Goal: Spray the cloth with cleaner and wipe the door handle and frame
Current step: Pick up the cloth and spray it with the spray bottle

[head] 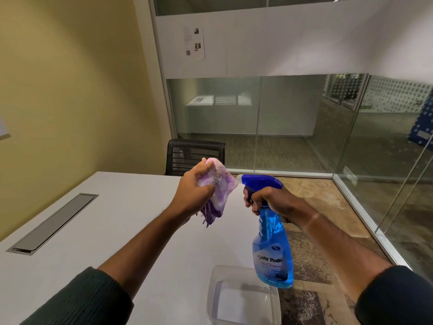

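Observation:
My left hand (195,187) holds a bunched purple and white cloth (220,186) up over the white table (93,231). My right hand (269,200) grips the neck of a blue spray bottle (273,249) of glass cleaner, fingers on the trigger. The white nozzle tip points left and sits right beside the cloth, almost touching it. No door handle is in view.
A clear plastic tub (243,296) stands on the table's near right corner, below the bottle. A grey cable hatch (54,222) is set in the table at left. A black mesh chair (195,156) stands behind the table. Glass partition walls (304,123) run along the back and right.

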Tool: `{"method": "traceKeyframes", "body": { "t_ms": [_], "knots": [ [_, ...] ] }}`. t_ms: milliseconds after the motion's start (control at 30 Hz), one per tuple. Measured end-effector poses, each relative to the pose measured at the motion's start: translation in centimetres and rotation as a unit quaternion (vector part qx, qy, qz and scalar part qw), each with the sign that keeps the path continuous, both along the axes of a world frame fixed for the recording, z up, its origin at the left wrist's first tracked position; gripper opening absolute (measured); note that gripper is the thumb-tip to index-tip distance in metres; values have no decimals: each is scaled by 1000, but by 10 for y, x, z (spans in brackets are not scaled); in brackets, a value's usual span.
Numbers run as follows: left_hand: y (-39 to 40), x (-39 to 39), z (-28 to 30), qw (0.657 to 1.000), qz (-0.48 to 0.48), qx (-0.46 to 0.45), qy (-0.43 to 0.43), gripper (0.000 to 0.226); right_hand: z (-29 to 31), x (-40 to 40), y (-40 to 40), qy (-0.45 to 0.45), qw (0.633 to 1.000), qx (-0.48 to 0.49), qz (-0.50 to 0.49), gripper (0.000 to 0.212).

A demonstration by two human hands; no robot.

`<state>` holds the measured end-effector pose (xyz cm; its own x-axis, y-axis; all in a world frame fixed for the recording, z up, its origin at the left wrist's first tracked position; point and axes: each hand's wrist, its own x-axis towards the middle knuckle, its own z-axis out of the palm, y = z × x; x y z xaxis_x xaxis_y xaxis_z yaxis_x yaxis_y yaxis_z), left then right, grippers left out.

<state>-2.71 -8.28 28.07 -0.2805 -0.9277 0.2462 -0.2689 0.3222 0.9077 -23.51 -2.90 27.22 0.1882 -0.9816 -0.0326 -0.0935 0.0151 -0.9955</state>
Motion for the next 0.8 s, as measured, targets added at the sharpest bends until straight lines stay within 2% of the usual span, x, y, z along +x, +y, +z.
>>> {"method": "traceKeyframes", "body": {
  "t_ms": [133,233,400,633,800],
  "knots": [
    [2,-1,2,1000,0,-2,1,57,0,0,1,4,1000,-25,9,26],
    [3,0,1,1000,0,0,3,57,-5,4,1,12,1000,-17,17,22],
    [2,3,-7,1000,9,12,6,55,-20,0,4,-7,999,-30,-27,30],
    [5,10,-38,1000,15,16,-18,51,-108,8,11,-15,982,-46,-184,32],
    [8,8,-60,999,12,19,-38,53,-172,19,24,12,967,-72,-243,29]
  ]
}}
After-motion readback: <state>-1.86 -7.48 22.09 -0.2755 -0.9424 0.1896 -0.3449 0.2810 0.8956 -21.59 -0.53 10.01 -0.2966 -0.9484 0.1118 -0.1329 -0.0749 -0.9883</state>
